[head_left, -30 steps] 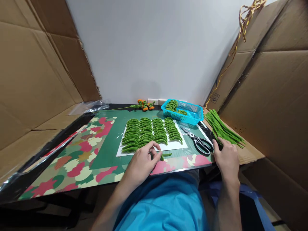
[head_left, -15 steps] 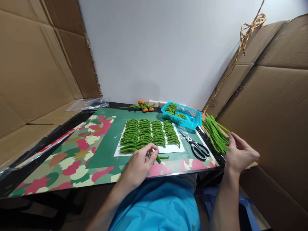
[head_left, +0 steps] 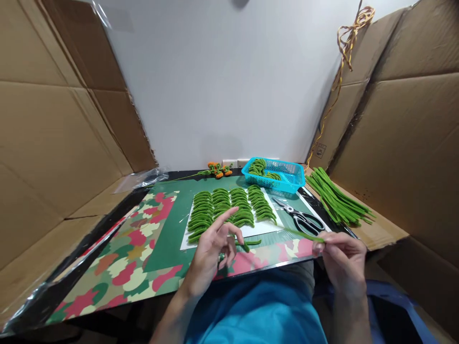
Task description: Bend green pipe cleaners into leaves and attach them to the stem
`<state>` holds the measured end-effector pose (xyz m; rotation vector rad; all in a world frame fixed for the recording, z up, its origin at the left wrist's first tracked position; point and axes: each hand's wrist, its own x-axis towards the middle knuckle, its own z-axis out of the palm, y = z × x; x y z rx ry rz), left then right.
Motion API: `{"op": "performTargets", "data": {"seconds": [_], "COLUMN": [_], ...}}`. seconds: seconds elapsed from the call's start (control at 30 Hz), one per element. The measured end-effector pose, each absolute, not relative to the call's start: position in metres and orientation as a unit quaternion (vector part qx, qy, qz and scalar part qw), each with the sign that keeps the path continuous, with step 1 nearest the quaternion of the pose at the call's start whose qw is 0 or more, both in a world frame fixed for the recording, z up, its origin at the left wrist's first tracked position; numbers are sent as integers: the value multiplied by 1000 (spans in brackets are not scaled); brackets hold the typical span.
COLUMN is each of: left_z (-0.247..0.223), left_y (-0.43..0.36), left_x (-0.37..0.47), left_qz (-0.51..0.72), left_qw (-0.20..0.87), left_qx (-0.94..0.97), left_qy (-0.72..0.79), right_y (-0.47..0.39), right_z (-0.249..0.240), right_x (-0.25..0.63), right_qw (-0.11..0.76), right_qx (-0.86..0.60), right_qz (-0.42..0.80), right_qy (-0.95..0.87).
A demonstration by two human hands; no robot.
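Observation:
Between the fingertips of my right hand (head_left: 340, 253) is one end of a green fuzzy stem (head_left: 301, 233), which points left over the scissors' handles. My left hand (head_left: 215, 243) is raised over the near edge of the white sheet (head_left: 263, 228), its index finger stretched out and the others curled but apart. Short green pieces (head_left: 254, 242) lie just right of it on the table; another bit of green shows under its fingers. Curved green pieces (head_left: 201, 210) lie in four columns on the sheet. Black-handled scissors (head_left: 304, 220) rest to the right of the sheet.
A blue basket (head_left: 292, 184) with curved green pieces stands behind the scissors. A bundle of green stems (head_left: 337, 198) lies at the right. Orange flowers (head_left: 219, 170) lie by the wall. Cardboard panels (head_left: 412, 143) rise on both sides of the patterned table (head_left: 122, 263).
My right hand has moved left from the bundle, drawing one stem away. My left hand has risen and its fingers have spread. The view has shifted slightly.

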<state>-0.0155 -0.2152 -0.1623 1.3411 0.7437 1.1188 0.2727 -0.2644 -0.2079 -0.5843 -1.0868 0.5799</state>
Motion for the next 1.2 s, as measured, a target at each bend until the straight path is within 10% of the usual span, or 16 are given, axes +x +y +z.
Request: {"op": "performTargets", "data": {"seconds": [0.57, 1.2], "left_z": [-166, -141], "left_y": [-233, -239], "left_x": [-29, -36], "left_qz": [403, 768], "left_qw": [627, 471], "left_qx": [531, 306], "left_qy": [402, 308], "right_y": [-264, -263], "right_z": [-212, -216], "right_x": [270, 247], "right_qw": [764, 592], "right_qx": [-203, -392], "right_qz": [317, 353], "right_qy": [-525, -609]}}
